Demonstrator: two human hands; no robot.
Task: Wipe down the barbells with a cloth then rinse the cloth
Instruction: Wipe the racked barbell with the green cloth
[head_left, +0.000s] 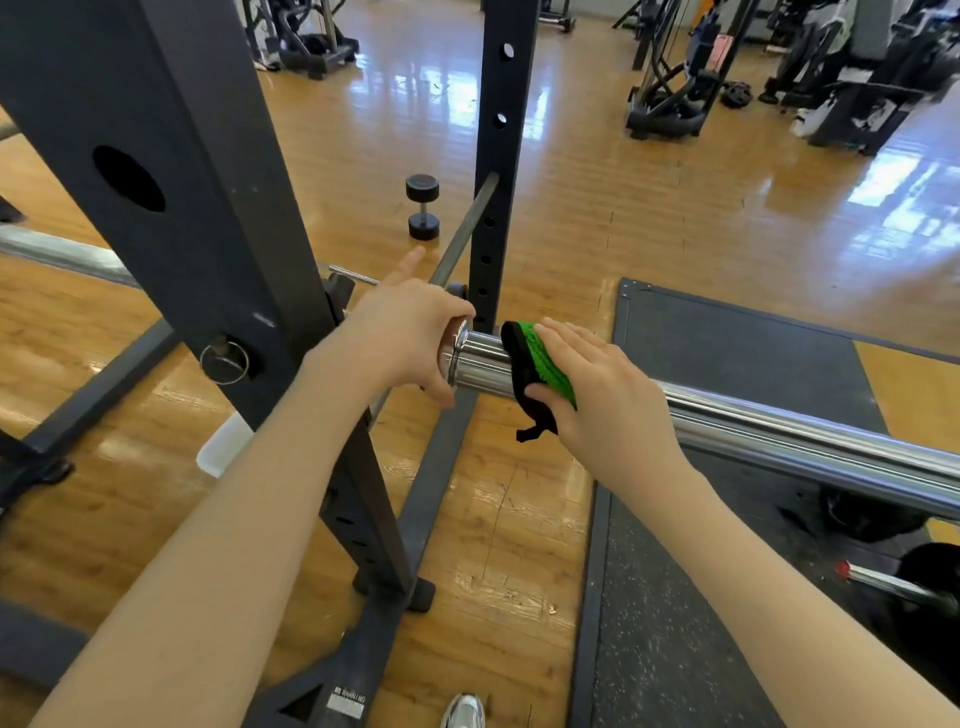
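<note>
A chrome barbell sleeve (779, 431) runs from the rack at centre out to the lower right. My left hand (410, 332) grips the bar at its collar, thumb underneath and index finger pointing away. A green cloth with a black edge (540, 358) is draped over the sleeve just right of the collar. My right hand (597, 384) holds the cloth against the sleeve, fingers laid over the top and thumb pinching the cloth from below. A black tag of the cloth hangs beneath the bar.
A dark squat rack upright (171, 182) stands at the left, another post (498, 156) behind the bar. A black dumbbell (422, 207) stands on the wooden floor. A black rubber mat (727, 364) lies at the right, with another bar's end (893, 584) on it. Gym machines (670, 93) line the back.
</note>
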